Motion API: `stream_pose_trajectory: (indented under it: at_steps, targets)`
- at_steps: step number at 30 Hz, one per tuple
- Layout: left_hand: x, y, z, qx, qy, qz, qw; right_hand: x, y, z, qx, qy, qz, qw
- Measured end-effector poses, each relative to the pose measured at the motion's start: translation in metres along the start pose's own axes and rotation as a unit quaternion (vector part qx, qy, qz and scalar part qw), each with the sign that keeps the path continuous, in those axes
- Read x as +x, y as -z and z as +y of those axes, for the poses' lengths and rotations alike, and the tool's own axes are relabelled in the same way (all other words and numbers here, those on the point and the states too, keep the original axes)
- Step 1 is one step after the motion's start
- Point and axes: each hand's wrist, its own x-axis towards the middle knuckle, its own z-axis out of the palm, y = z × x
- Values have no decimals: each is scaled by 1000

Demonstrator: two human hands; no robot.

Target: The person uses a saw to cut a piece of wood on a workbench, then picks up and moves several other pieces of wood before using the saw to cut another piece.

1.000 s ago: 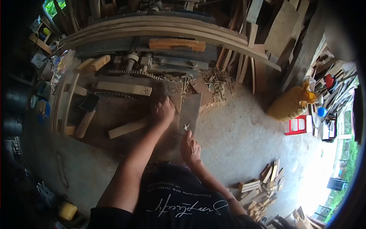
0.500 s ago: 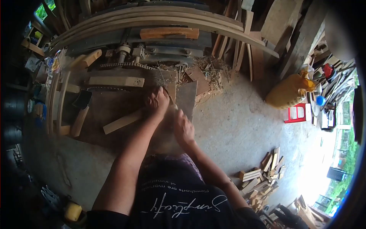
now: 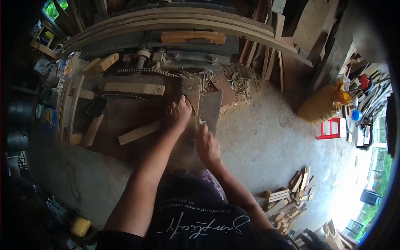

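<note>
Board point(image 3: 214, 106): grey-brown, at the right end of the counter point(image 3: 125, 114), running away from the body.
Left hand point(image 3: 180, 111): just left of the board, fingers curled downward; whether they are clamped on anything, I cannot tell.
Right hand point(image 3: 208, 143): over the near part of the board, fingers closed around a slender pale stick.
Pale stick point(image 3: 201, 122): its tip by the board's left edge, near the left hand.
Wooden strip point(image 3: 139, 132): left of the board, its right end hidden by the left arm.
Axe point(image 3: 92, 130): well left of the board, dark head away from the body.
Pale bar point(image 3: 134, 88): left of the board and farther off, below a chain point(image 3: 148, 71).
Shavings point(image 3: 245, 81): heaped beyond the board, towards its right.
Yellow sack point(image 3: 318, 104): well right of the board, above a red stool point(image 3: 343, 128).
Offcuts point(image 3: 289, 200): piled on the floor, right of the board and nearer the body.
</note>
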Motion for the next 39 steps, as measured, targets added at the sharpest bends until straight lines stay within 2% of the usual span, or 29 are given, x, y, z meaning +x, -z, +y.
stream_pose_trajectory:
  at_steps: [1, 3, 5, 6, 7, 8, 10, 11, 12, 14, 16, 17, 19, 21, 23, 25, 26, 27, 29, 30, 32, 35, 37, 39]
  targets:
    - [0, 0, 1, -2, 0, 15, 1000, -14, 4, 3, 0, 5, 1, 1000]
    - [1, 2, 2, -11, -1, 19, 1000, -33, 9, 8, -22, -72, -97, 992]
    - [-1, 7, 0, -9, 20, -29, 999, -23, 1, 5, -16, -82, -98, 992]
    - [2, 11, 5, -13, 34, -66, 997, -5, -10, 7, -5, -27, -31, 999]
    - [-1, 10, 7, -14, 33, -64, 997, 13, -15, 7, 5, 31, 37, 999]
    - [-4, 8, 8, -11, 52, -55, 997, 27, -15, 2, 12, 0, -5, 1000]
    - [-1, 6, 6, -24, 66, -56, 996, 10, -11, 4, 37, 8, 23, 999]
    - [-1, 4, 6, -5, 22, 15, 1000, -4, -10, 8, 59, 11, 46, 997]
    - [0, 1, 3, 1, 5, 26, 1000, -18, 1, 7, 48, -42, -31, 997]
    - [0, -4, -2, -5, -18, 40, 999, -32, 8, 10, 29, -48, -56, 997]
    - [-3, -1, -2, -4, 11, 18, 1000, -26, 12, 4, 38, -76, -87, 993]
    - [-3, 1, 3, -5, 29, 4, 1000, -8, 5, 2, 31, -79, -87, 993]
    - [-4, -1, 2, -13, 22, 2, 1000, 23, -10, 1, 29, -13, -37, 999]
    - [0, 2, 2, -32, 18, 1, 999, 10, -4, 0, 12, 2, -17, 1000]
    - [-2, 2, 2, -35, 13, 4, 999, -23, 7, 3, 31, -78, -70, 994]
    - [-6, 7, 4, -10, 5, 62, 998, -40, 13, 7, 21, -88, -80, 993]
    - [-2, 11, 4, -25, 40, -37, 998, -47, 13, 8, 19, -100, -92, 990]
    - [0, 7, 0, -21, 12, -36, 999, -43, 10, 8, 19, -101, -90, 991]
    - [-9, 5, 8, -2, 59, 32, 998, -12, 1, 7, 62, -63, -60, 994]
    - [-4, 4, 6, -20, 63, -32, 997, 3, -2, 8, 61, -56, -54, 995]
    - [2, 0, 2, -15, 50, -18, 998, 25, -11, 5, 24, -17, -44, 999]
    - [-2, 9, 6, -3, 35, -56, 998, -15, 3, 10, 20, -38, -61, 997]
    - [-8, 7, 7, 23, 11, 57, 998, -43, 2, 18, -6, -40, -70, 997]
    - [-3, 4, 5, 19, 5, 28, 999, -40, -1, 24, -33, -38, -72, 996]
